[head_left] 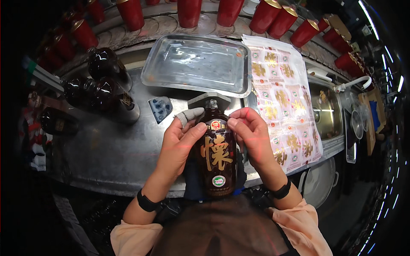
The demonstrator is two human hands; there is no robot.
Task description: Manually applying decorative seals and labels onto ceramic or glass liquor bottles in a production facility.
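A dark brown glass bottle (229,170) with gold lettering lies tilted toward me at the table's front edge, its uncapped neck pointing away. A small label strip with a red round emblem (216,125) wraps its shoulder, and a green and white round sticker (218,181) sits low on the body. My left hand (181,138) grips the shoulder from the left, thumb on the strip's left end, with pale covers on some fingers. From the right, my right hand (255,134) pinches the strip's other end with thumb and forefinger. Both hands are closed against the bottle.
A metal tray (196,62) lies beyond the bottle. Printed sheets of gold and pink labels (284,100) spread at the right, beside a sink basin (326,111) with a tap. Several dark bottles (106,66) stand at the left. Red cups (189,13) line the conveyor behind.
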